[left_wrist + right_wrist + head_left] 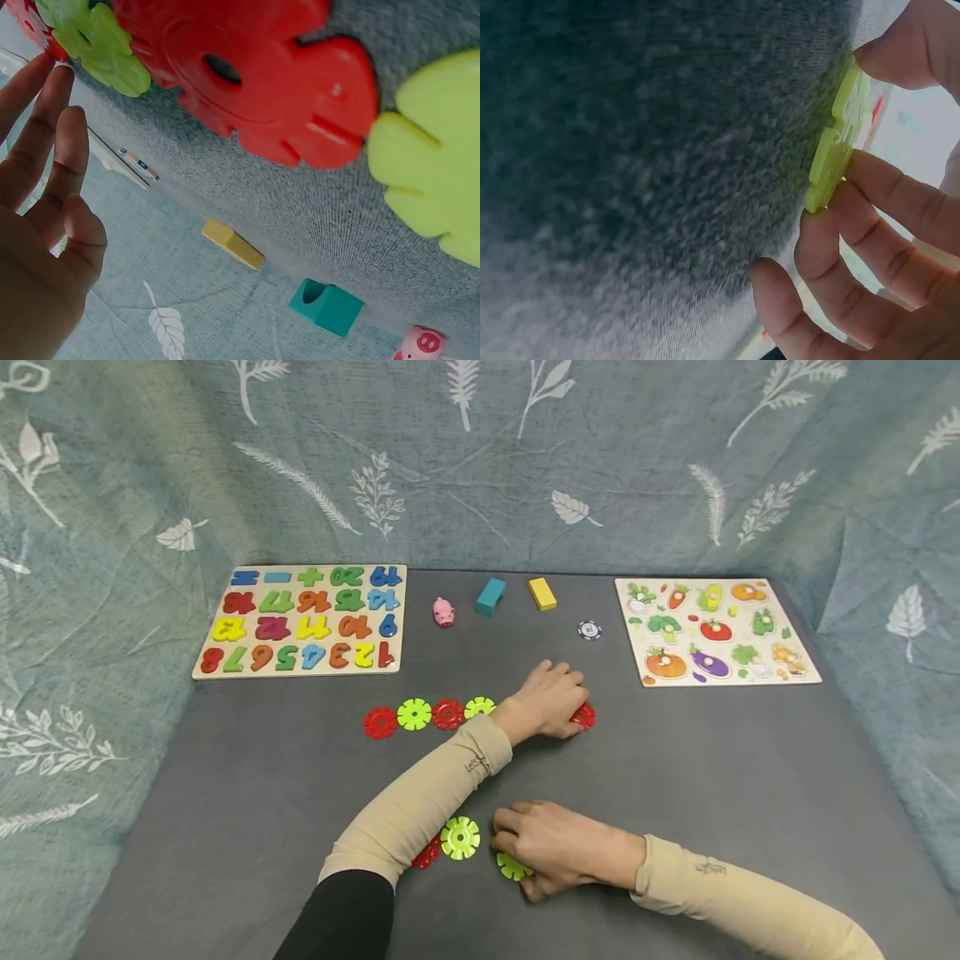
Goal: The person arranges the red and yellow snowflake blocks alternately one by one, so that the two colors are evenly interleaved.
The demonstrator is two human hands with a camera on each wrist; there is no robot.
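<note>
I am pinching a yellow-green disc [512, 866] at the near edge of the grey table [712, 760] with my right hand [558, 850], thumb and fingers curled round its rim. Just beside it are lying another yellow-green disc [460, 837] and a red one [427, 853]. Farther off, my left hand [547, 702], fingers relaxed and straight, is resting on the red end disc [583, 716] of the row of discs [427, 716].

Number puzzle [300, 620] lying far left; vegetable puzzle [716, 631] far right; pig [443, 611], teal block [491, 596], yellow block [542, 593], chip [589, 630] sitting between.
</note>
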